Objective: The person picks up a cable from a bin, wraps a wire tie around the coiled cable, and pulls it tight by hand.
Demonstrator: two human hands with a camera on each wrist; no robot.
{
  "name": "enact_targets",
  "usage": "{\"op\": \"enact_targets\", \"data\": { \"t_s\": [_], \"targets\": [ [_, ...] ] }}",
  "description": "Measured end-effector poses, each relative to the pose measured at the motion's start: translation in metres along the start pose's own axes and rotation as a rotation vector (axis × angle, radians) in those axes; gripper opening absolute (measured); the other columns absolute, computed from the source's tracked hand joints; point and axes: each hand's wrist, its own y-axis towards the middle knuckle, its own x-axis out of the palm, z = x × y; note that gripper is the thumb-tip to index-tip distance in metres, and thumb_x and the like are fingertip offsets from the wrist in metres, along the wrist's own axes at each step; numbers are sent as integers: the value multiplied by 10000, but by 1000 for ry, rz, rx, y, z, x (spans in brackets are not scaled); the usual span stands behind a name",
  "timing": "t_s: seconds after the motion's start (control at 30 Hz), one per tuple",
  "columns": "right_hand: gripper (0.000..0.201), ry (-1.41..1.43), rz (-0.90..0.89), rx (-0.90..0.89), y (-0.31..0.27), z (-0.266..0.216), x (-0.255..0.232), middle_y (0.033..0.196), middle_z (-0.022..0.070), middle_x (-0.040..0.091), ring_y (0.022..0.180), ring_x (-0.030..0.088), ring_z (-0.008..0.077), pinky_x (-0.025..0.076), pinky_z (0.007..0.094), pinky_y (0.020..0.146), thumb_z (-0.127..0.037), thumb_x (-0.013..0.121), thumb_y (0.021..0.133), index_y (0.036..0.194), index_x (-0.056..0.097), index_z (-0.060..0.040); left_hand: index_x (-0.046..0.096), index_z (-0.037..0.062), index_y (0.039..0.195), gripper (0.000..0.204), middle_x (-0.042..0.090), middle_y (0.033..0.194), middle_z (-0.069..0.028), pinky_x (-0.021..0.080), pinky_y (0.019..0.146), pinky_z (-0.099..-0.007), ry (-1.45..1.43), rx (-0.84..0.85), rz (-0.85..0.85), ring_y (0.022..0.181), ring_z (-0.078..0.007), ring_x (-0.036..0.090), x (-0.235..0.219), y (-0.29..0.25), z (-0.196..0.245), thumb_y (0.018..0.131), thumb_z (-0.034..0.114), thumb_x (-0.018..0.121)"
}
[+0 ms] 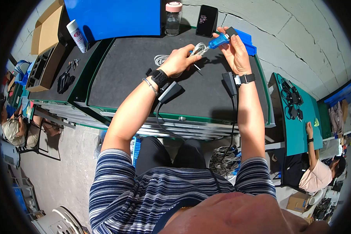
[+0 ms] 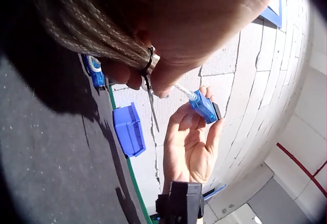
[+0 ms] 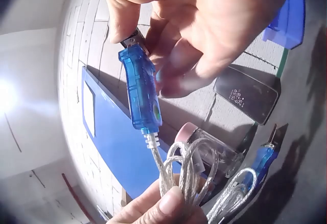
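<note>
Seen from the head camera, with twelve o'clock straight ahead, the person holds a bundled cable (image 1: 201, 48) above the dark surface (image 1: 121, 78). The left hand (image 1: 177, 62), at twelve, grips the pale braided loops between thumb and fingers; a dark tie (image 2: 149, 63) circles the bundle in the left-wrist view, its tail sticking out. The right hand (image 1: 237, 54), at one o'clock, pinches the dark end piece (image 1: 231, 32) beside the metal plug of the translucent blue connector (image 1: 218, 41). That connector sits between the two hands, clear of the surface, with its cable running toward eight o'clock into the left hand's loops. A second blue connector (image 3: 263, 160) shows near the loops in the right-wrist view; whether it lies on the surface or hangs cannot be told.

A phone (image 1: 206, 21) and a pink-lidded bottle (image 1: 172, 21) stand near twelve, and a blue bin (image 1: 249, 43) is just beyond the right hand toward two.

The step in hand appears to be handling the plug end, perhaps fitting or removing the dark piece. The next move seems to call for a steady left grip and a straight push or pull along the plug's axis, without straining the cable.
</note>
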Motion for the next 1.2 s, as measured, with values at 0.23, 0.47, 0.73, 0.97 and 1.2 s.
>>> {"op": "enact_targets", "data": {
  "t_s": [0.23, 0.47, 0.73, 0.97, 1.2],
  "targets": [
    [407, -93, -3, -1, 1, 4, -4, 1328, 174, 526, 1230, 526, 313, 417, 420, 1057, -254, 495, 998, 1314, 443, -4, 567, 45, 1026, 338, 601, 660, -44, 422, 537, -302, -8, -9, -10, 563, -127, 566, 0, 0, -2, 923, 363, 617],
    [411, -82, 13, 14, 2, 8, -8, 1315, 176, 534, 1226, 528, 310, 413, 413, 1064, -257, 494, 999, 1308, 460, 12, 580, 39, 1055, 353, 606, 657, -49, 417, 530, -313, -10, -9, -5, 563, -125, 565, 1, -1, -2, 926, 366, 613],
    [423, -1, 71, 69, 2, 17, -12, 1287, 189, 548, 1211, 535, 317, 419, 434, 1049, -299, 490, 999, 1292, 462, 5, 573, 37, 1014, 326, 590, 639, -49, 412, 525, -319, -6, 19, -36, 557, -124, 554, 2, -1, -4, 933, 351, 610],
    [515, 389, 8, 174, 2, 21, -8, 1220, 215, 577, 1177, 532, 358, 389, 460, 1023, -525, 376, 989, 1170, 509, -61, 562, 28, 1003, 319, 598, 677, -76, 428, 535, -331, 14, 42, -26, 559, -140, 561, 3, 0, -2, 931, 334, 613],
    [494, 515, 138, 172, 0, 27, -4, 867, 129, 570, 863, 528, 274, 416, 455, 928, -502, 409, 963, 1015, 523, -24, 550, 30, 1010, 319, 609, 691, -112, 443, 548, -354, 156, 182, 19, 570, -196, 596, 7, 6, -14, 925, 329, 621]
  ]
}}
